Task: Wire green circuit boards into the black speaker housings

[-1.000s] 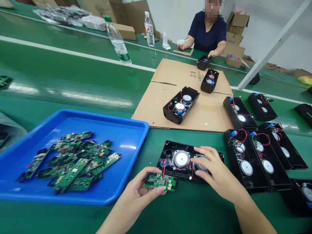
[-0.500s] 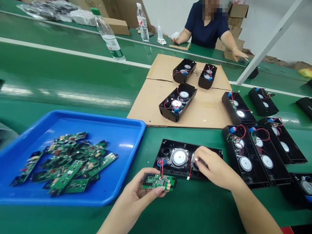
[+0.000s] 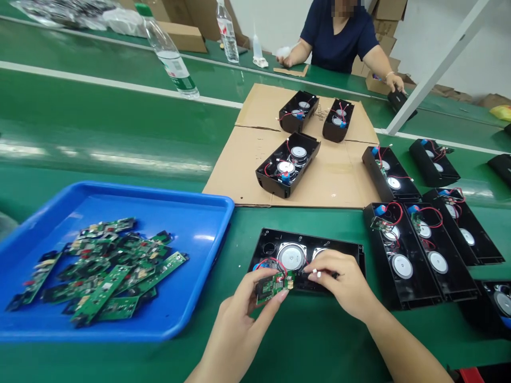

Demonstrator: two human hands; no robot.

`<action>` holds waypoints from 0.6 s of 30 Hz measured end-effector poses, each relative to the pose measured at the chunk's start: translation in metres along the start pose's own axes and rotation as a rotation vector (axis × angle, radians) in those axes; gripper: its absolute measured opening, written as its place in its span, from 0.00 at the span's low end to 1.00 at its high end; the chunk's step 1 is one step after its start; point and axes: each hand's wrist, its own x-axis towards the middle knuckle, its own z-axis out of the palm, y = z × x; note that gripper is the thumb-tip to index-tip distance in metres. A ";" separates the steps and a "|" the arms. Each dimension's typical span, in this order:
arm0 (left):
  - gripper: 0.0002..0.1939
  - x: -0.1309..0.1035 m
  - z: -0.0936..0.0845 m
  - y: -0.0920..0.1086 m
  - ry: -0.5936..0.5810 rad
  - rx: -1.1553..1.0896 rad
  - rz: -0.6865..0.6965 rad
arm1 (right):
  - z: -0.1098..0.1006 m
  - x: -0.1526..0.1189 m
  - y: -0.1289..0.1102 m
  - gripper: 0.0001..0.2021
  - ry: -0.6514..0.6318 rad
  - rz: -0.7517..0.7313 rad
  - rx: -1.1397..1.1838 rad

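My left hand (image 3: 244,314) is closed on a green circuit board (image 3: 272,287), tilted up, with red wires running from it toward the speaker housing behind. That black speaker housing (image 3: 289,236) lies open side up on the green bench, with two round speakers; the left speaker (image 3: 291,257) shows whole, the other partly behind my fingers. To the right of the board, my right hand (image 3: 346,282) pinches a small white wire connector (image 3: 316,274) over the housing. A small gap separates my right fingertips from the board's right end.
At left sits a blue tray (image 3: 175,327) with a pile of circuit boards (image 3: 112,271). Several open speaker housings (image 3: 403,266) stand at right. More lie on a cardboard sheet (image 3: 339,175) ahead. A co-worker (image 3: 339,37) sits across, one hand on a black housing (image 3: 399,101). A slanted post (image 3: 443,64) rises at right.
My left hand has brought the board right and up, turning it. My right hand has drawn back from the right speaker with a white connector. The co-worker's hand now grips a black housing.
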 end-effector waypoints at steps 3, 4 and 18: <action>0.10 0.000 0.002 0.002 0.025 0.033 0.012 | -0.001 0.001 0.002 0.03 0.133 0.191 0.131; 0.10 0.000 0.003 0.003 0.040 0.030 0.007 | -0.001 0.001 0.003 0.04 0.158 0.217 0.141; 0.10 0.010 -0.002 0.007 -0.063 0.027 0.020 | 0.000 0.001 0.005 0.04 0.135 0.314 0.528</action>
